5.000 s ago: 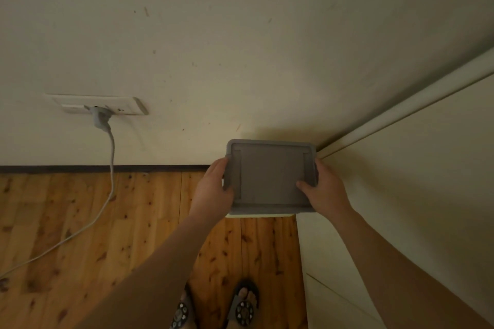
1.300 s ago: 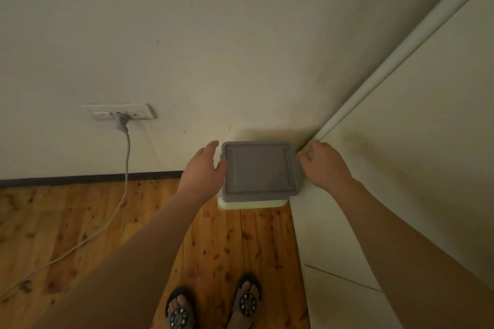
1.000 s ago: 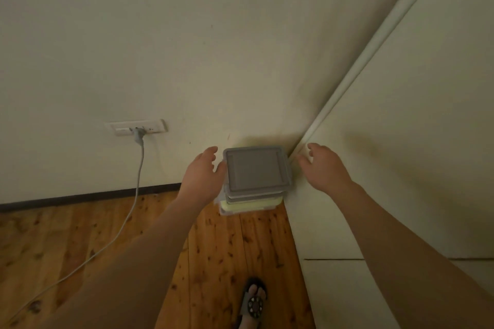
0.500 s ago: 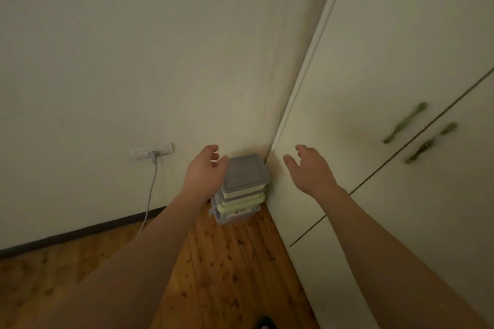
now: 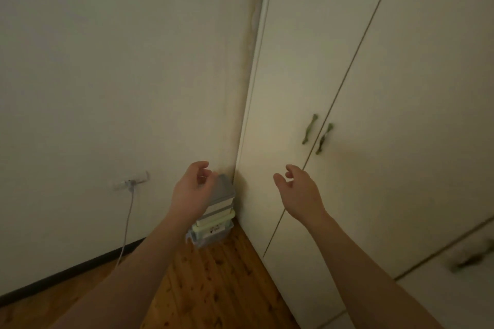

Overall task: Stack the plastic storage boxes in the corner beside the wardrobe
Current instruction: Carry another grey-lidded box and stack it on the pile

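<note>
A stack of plastic storage boxes stands on the wood floor in the corner between the wall and the white wardrobe. Its top box has a grey lid; pale green and clear boxes lie under it. My left hand hovers in front of the stack's left side, fingers apart, hiding part of the boxes, holding nothing. My right hand is held up to the right of the stack in front of the wardrobe door, fingers spread and empty.
A wall socket with a plugged grey cable sits left of the stack; the cable runs down to the floor. Two green handles are on the wardrobe doors. A dark skirting board lines the wall.
Both hands let go of the top grey-lidded box and drew back from the stack. The view rose and tilted up, so the stack looks smaller and farther away.
</note>
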